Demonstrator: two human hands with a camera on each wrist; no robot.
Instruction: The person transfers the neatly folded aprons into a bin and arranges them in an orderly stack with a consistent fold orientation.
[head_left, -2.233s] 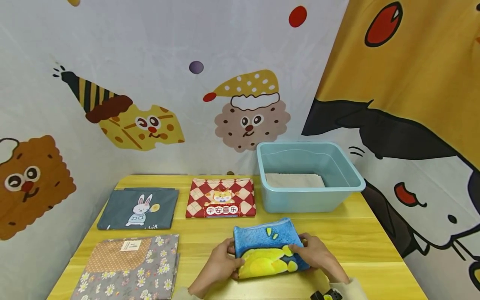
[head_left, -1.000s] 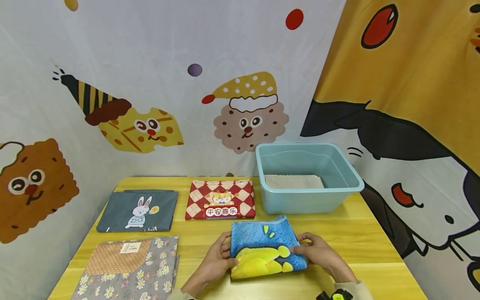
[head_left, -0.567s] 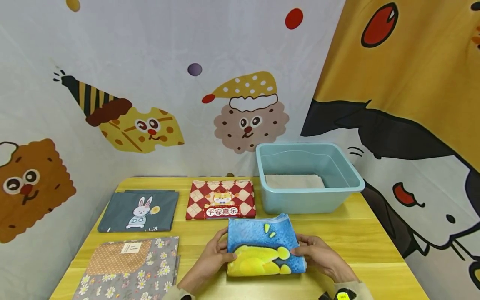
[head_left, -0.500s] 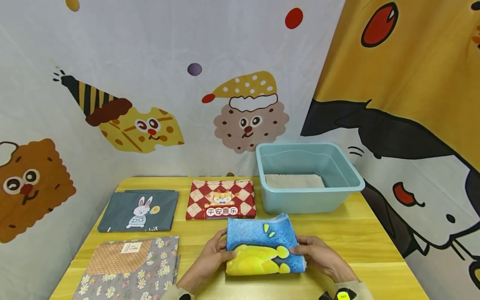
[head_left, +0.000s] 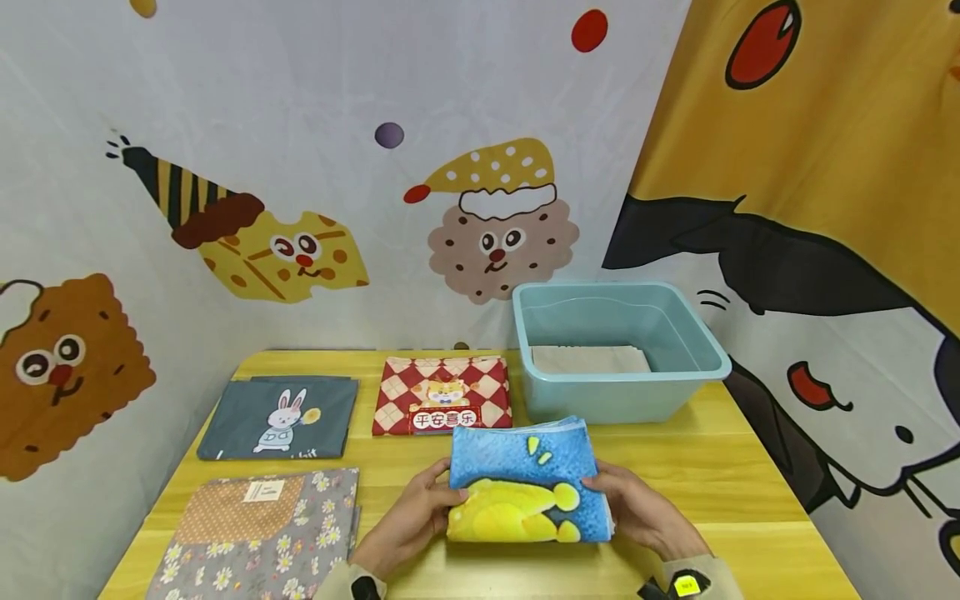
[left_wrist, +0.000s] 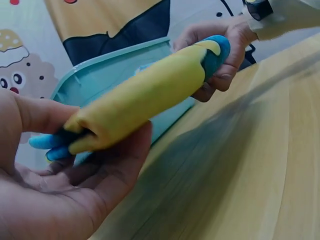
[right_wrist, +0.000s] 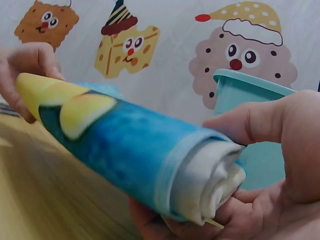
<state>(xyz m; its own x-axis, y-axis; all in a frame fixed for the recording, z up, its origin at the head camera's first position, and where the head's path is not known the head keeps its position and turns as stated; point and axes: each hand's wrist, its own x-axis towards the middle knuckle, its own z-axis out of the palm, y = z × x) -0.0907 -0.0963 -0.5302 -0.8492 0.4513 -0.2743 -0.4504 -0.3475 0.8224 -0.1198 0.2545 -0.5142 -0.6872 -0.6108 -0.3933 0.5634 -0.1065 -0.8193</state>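
The left hand (head_left: 411, 515) grips the left end of a folded blue and yellow cloth (head_left: 525, 483), with the thumb on the front face and the other fingers behind; the space between thumb and fingers is only as wide as the thick bundle. The right hand (head_left: 643, 507) holds the opposite end in a similar way. Seen from the right wrist, this end shows white layers, which are folded one inside the other. The cloth is held above the desk (head_left: 750, 550), near its front side, and a shadow lies below it.

Just behind the cloth, a red checked cloth (head_left: 441, 387) lies folded flat on the desk. To the right of this one stands a light blue bin (head_left: 600, 400), upright, and inside it there is a pale folded item (head_left: 591, 360). On the left part of the desk lie a dark cloth with a rabbit (head_left: 247, 417) and, nearer to the person, a grey flowered cloth (head_left: 300, 542). Behind the desk hangs a white backdrop (head_left: 322, 100) with cartoon figures.
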